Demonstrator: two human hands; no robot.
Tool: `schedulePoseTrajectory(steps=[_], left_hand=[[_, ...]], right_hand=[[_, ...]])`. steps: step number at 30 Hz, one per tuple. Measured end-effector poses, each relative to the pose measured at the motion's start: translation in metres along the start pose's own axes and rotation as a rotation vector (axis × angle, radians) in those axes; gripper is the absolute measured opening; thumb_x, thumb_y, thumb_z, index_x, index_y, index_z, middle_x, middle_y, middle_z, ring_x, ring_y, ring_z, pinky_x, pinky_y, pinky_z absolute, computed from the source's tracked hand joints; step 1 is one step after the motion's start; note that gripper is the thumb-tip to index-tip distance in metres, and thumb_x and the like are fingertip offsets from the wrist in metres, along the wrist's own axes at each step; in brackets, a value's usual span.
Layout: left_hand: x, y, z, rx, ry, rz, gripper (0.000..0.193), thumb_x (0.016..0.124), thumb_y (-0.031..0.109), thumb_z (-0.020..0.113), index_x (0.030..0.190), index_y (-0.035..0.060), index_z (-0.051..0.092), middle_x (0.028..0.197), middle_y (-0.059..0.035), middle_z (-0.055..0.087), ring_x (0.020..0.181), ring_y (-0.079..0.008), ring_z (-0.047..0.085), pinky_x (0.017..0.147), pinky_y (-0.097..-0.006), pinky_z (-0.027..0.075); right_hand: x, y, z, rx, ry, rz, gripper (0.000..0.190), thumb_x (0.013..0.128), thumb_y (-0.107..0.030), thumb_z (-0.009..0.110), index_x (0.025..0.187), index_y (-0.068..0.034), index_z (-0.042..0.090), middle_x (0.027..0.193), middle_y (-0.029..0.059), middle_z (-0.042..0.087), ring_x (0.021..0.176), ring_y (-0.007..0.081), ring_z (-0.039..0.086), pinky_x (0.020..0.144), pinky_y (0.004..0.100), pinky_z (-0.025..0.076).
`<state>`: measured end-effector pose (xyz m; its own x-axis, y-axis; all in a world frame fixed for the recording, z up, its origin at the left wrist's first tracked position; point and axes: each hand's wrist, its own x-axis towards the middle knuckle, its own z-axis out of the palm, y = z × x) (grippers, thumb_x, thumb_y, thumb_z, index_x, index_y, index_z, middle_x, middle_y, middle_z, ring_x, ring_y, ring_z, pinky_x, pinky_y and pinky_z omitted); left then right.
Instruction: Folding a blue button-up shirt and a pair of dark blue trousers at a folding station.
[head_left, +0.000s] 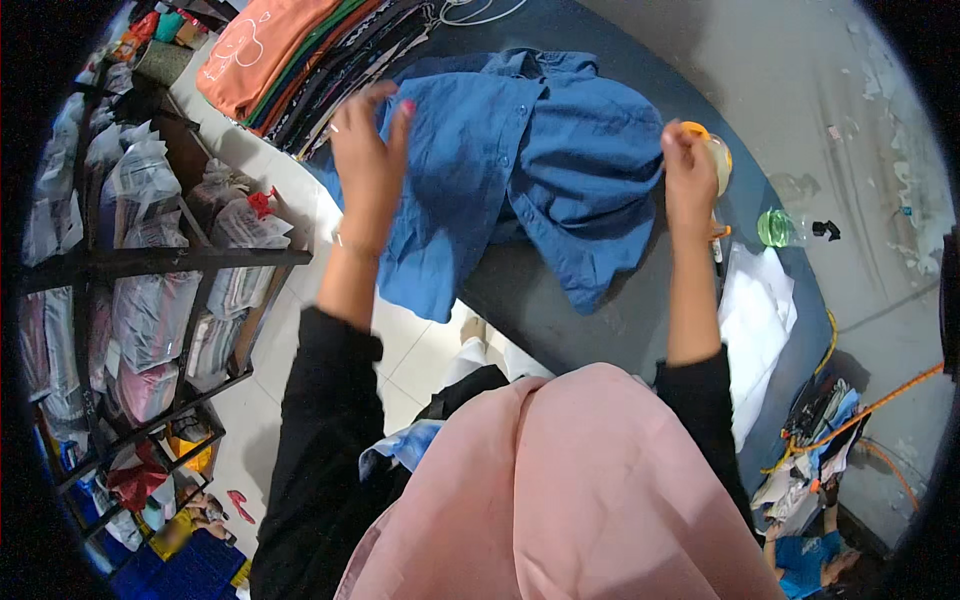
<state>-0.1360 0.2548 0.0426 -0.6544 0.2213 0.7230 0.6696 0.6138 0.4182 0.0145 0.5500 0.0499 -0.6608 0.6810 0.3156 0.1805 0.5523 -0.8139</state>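
A blue button-front shirt (465, 150) lies rumpled on the dark table (600, 337) before me, its collar at the far side and its lower left part hanging over the near edge. My left hand (369, 150) is raised at the shirt's left side, thumb and fingers apart, with nothing seen between them. At the right side of the shirt is my right hand (688, 169), its fingers bent together beside the sleeve's edge; whether they pinch the cloth cannot be told. A round item with an orange rim (721, 161) is partly hidden behind that hand.
Folded garments (262, 64) are stacked at the table's far left. White sheets (757, 322) and a clear bottle with green contents (780, 227) lie on the right. Shelves of plastic-wrapped bundles (154, 322) stand left. Other people are at the lower left and lower right.
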Motion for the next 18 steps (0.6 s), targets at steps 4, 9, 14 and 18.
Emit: schedulePoseTrajectory(steps=[4, 9, 14, 18], left_hand=[[-0.088, 0.075, -0.019, -0.099, -0.453, -0.151, 0.031, 0.069, 0.025, 0.071, 0.091, 0.0110, 0.055, 0.085, -0.0045, 0.057, 0.081, -0.0212, 0.052, 0.072, -0.0328, 0.036], [-0.123, 0.078, -0.005, 0.158, -0.405, -0.162, 0.032, 0.067, 0.027, 0.073, 0.090, 0.0121, 0.055, 0.084, -0.0024, 0.056, 0.082, -0.0197, 0.053, 0.073, -0.0325, 0.034], [-0.130, 0.062, -0.003, 0.135, -0.431, -0.177, 0.026, 0.071, 0.024, 0.069, 0.091, 0.0137, 0.057, 0.084, -0.0008, 0.058, 0.082, -0.0187, 0.054, 0.074, -0.0331, 0.034], [-0.132, 0.062, -0.007, 0.067, -0.455, -0.186, 0.017, 0.075, 0.019, 0.065, 0.090, 0.0130, 0.061, 0.082, -0.0014, 0.061, 0.075, -0.0195, 0.056, 0.067, -0.0315, 0.037]], right_hand=[[-0.078, -0.023, 0.017, 0.351, -0.440, 0.393, 0.016, 0.082, -0.019, 0.062, 0.087, -0.004, 0.065, 0.070, 0.0004, 0.060, 0.058, 0.0067, 0.053, 0.051, 0.0208, 0.042], [-0.115, -0.018, 0.061, 0.127, -0.471, 0.282, 0.013, 0.075, -0.014, 0.065, 0.084, -0.004, 0.065, 0.077, 0.0084, 0.065, 0.064, 0.0130, 0.060, 0.061, 0.0250, 0.047], [-0.122, -0.011, 0.075, -0.038, -0.395, 0.142, 0.010, 0.075, -0.015, 0.065, 0.078, -0.007, 0.061, 0.078, 0.0048, 0.059, 0.065, 0.0188, 0.059, 0.060, 0.0301, 0.047], [-0.127, -0.005, 0.088, -0.144, -0.342, 0.108, 0.010, 0.074, -0.018, 0.064, 0.077, -0.009, 0.060, 0.079, 0.0045, 0.059, 0.069, 0.0236, 0.059, 0.062, 0.0346, 0.046]])
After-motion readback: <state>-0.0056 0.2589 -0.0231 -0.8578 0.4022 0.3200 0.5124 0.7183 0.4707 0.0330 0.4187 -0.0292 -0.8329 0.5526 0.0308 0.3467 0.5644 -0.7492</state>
